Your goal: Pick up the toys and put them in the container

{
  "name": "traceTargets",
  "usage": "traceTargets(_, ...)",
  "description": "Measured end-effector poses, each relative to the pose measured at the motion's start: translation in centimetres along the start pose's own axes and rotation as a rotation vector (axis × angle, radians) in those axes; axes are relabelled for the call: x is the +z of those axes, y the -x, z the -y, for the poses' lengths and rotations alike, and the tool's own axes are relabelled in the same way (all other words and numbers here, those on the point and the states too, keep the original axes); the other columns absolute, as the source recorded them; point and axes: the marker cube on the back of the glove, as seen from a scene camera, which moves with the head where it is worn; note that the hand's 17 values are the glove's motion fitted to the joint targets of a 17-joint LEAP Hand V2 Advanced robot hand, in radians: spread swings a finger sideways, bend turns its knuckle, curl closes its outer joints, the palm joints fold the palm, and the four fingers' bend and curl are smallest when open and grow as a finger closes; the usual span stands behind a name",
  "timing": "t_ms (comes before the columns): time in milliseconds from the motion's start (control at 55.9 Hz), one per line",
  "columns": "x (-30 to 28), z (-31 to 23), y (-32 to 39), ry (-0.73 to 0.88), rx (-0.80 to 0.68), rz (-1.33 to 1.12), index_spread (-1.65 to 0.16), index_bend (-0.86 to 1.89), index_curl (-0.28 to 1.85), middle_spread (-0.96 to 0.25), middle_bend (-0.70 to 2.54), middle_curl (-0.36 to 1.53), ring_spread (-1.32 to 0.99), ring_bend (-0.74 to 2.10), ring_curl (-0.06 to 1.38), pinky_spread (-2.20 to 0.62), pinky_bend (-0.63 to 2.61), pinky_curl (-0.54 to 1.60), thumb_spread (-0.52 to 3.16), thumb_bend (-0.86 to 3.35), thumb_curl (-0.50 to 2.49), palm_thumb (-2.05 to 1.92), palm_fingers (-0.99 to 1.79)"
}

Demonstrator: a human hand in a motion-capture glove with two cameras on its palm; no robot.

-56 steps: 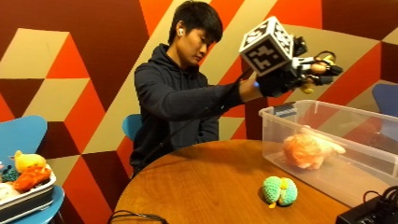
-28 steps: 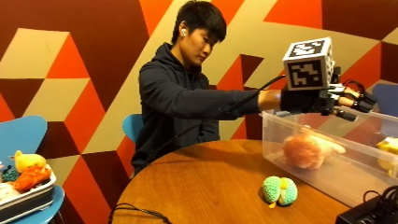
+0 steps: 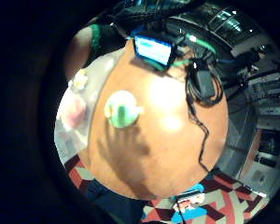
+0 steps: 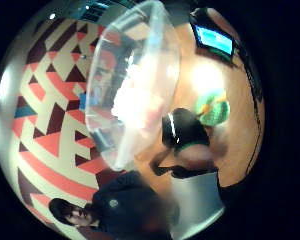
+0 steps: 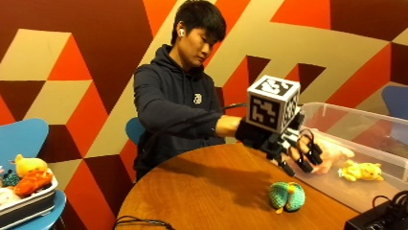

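Observation:
In the outside view my gloved right hand (image 5: 290, 143) hangs over the round wooden table (image 5: 204, 191), fingers loosely spread and holding nothing. A green knitted toy (image 5: 286, 196) lies on the table just below and in front of the hand, apart from it. It also shows in the palm views as the green toy (image 3: 122, 109) and the green toy (image 4: 212, 110). To the right stands the clear plastic container (image 5: 376, 132). A pink-orange toy (image 5: 331, 154) and a yellow toy (image 5: 361, 171) lie inside it.
A tray (image 5: 28, 203) with several soft toys sits on a blue chair at the far left. A black device (image 5: 382, 221) with cables rests at the table's near right edge. A lit screen (image 3: 153, 49) and coiled cables (image 3: 203, 86) lie on the table.
The hand was raised, went over the container where the yellow toy now lies, then came back down over the table above the green toy.

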Motion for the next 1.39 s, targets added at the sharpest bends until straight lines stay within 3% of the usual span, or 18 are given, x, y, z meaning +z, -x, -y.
traceTargets(214,10.5,1.7,-1.0,0.169,0.0,-0.203,-0.3,0.18,0.45,0.0,0.09,0.35,0.0,0.28,0.25,0.03,0.91,0.41,1.4,0.06,0.41,0.41,0.09)
traceTargets(304,11.3,1.5,-0.8,0.101,-0.015,-0.177,-0.27,0.21,0.44,-0.01,0.05,0.27,-0.08,0.8,0.34,-0.11,0.97,0.38,1.39,0.18,0.47,0.64,0.66)
traceTargets(322,11.2,1.4,-0.9,0.094,-0.017,-0.167,-0.27,0.2,0.43,-0.01,0.04,0.26,-0.08,0.8,0.33,-0.1,0.95,0.37,1.38,0.18,0.47,0.65,0.56)
traceTargets(357,11.0,1.2,-1.1,0.1,-0.022,-0.153,-0.23,0.2,0.45,-0.02,0.18,0.28,-0.15,0.98,0.4,-0.21,0.93,0.37,1.36,0.21,0.49,0.72,0.91)
traceTargets(393,10.7,0.8,-1.3,0.113,-0.026,-0.149,-0.22,0.21,0.46,-0.03,0.24,0.3,-0.18,1.01,0.41,-0.27,0.88,0.36,1.28,0.2,0.52,0.76,1.01)
traceTargets(554,5.6,-1.6,-1.9,0.008,-0.043,-0.128,-0.2,0.4,0.61,-0.12,0.44,0.41,-0.3,0.95,0.47,-0.38,0.82,0.39,0.9,0.2,0.67,0.86,1.11)
traceTargets(894,-9.7,-6.1,4.7,-0.333,-0.197,-0.077,-0.28,0.68,0.87,-0.25,0.71,0.63,-0.41,1.09,0.59,-0.43,0.97,0.51,0.38,0.26,0.9,0.87,1.08)
traceTargets(1072,-12.8,-3.9,9.9,-0.441,-0.231,0.129,-0.28,0.77,0.98,-0.27,0.8,0.74,-0.44,1.18,0.67,-0.43,1.04,0.56,0.12,0.31,0.98,0.84,0.99)
traceTargets(1233,-9.1,1.1,15.8,-0.455,-0.292,0.237,-0.29,0.72,1.02,-0.28,0.8,0.8,-0.43,1.2,0.71,-0.44,1.09,0.59,0.02,0.28,1.01,0.75,0.84)
traceTargets(1287,-7.4,3.0,16.8,-0.424,-0.269,0.221,-0.29,0.59,1.03,-0.28,0.71,0.79,-0.41,1.16,0.7,-0.43,1.14,0.6,0.09,0.23,1.01,0.71,0.57)
traceTargets(1323,-6.1,4.1,17.1,-0.388,-0.24,0.177,-0.29,0.39,0.97,-0.25,0.6,0.75,-0.38,1.1,0.68,-0.39,1.17,0.6,0.27,0.22,1.01,0.66,0.25)
traceTargets(1358,-4.9,4.9,17.2,-0.38,-0.216,0.116,-0.29,0.45,0.96,-0.2,0.51,0.72,-0.3,0.87,0.66,-0.28,1.09,0.62,0.45,0.15,0.96,0.52,-0.23)
traceTargets(1394,-4.2,5.4,17.2,-0.407,-0.203,0.059,-0.3,0.39,0.89,-0.15,0.41,0.67,-0.24,0.63,0.59,-0.22,1.05,0.58,0.57,0.09,0.91,0.43,-0.46)
